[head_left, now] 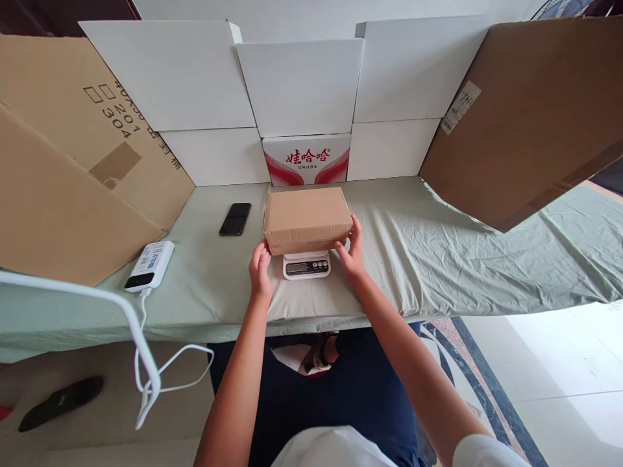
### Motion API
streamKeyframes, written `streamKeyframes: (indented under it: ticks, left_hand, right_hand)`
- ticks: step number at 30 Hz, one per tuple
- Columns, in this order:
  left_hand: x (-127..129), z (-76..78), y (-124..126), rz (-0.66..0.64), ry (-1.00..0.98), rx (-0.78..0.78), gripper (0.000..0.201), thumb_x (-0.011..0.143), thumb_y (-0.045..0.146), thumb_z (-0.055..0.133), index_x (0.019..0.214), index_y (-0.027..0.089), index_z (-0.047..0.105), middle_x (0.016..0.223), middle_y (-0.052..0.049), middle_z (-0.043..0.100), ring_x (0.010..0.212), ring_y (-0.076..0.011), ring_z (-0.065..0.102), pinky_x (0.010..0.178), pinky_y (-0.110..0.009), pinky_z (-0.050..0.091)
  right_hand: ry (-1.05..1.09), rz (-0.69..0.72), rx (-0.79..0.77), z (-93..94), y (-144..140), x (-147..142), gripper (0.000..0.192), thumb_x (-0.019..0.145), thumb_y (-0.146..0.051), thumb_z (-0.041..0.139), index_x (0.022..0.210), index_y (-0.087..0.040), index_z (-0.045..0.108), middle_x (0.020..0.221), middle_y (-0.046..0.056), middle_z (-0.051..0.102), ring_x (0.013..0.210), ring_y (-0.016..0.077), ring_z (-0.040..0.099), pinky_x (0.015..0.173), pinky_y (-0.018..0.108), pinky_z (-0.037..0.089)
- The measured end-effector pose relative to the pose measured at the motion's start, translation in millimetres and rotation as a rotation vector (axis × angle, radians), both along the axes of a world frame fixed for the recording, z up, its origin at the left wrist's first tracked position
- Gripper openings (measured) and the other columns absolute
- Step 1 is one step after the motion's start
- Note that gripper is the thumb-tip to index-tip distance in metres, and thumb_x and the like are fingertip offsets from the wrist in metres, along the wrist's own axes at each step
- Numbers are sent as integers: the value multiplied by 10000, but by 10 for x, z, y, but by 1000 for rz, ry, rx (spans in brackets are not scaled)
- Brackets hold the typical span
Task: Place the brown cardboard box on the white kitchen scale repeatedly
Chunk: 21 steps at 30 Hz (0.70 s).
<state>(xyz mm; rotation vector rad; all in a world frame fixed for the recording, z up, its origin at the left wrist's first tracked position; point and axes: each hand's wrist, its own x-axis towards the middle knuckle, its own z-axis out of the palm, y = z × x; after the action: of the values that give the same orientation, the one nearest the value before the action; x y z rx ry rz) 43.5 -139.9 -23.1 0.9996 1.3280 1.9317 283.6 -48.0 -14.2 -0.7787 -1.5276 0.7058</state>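
A closed brown cardboard box (309, 214) rests on or just above a small white kitchen scale (306, 267), whose dark display and round buttons face me. The scale's platform is mostly hidden beneath the box. My left hand (261, 267) is at the box's near left corner, fingers curled against its side. At the near right corner my right hand (351, 251) grips the box, thumb in front and fingers along the side. Between them, the two hands hold the box level.
A black phone (235, 219) lies left of the box. Farther left is a white power bank (150, 266) with a white cable (185, 350). White boxes (299, 87) line the back; big cardboard panels stand left (58, 168) and right (525, 117). Green cloth (389, 272) covers the table.
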Motion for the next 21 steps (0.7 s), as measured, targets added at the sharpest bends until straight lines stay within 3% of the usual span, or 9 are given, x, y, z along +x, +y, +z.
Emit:
streamKeyframes:
  ticks: [10,21]
  left_hand:
    - [-10,-22,-18,30,-26,-14,748,877,732,614,1397,198,677,1504,-197,637,1478,-341,545,1239,-476,423]
    - [-4,-7,-46,19,12,9,753,913,735,578,1449,212,656,1543,-192,608,1505,-328,516,1247,-460,414]
  right_hand:
    - [-47,-21,25,11,-34,7,897,902,-761,561,1639,-334,281,1526,148,452,1370,370,511,1105,580,513]
    - [-13,-15,-9,10,-37,3,911,894,-744,577,1646,-336,264,1508,146,464,1378,369,498,1134,599,496]
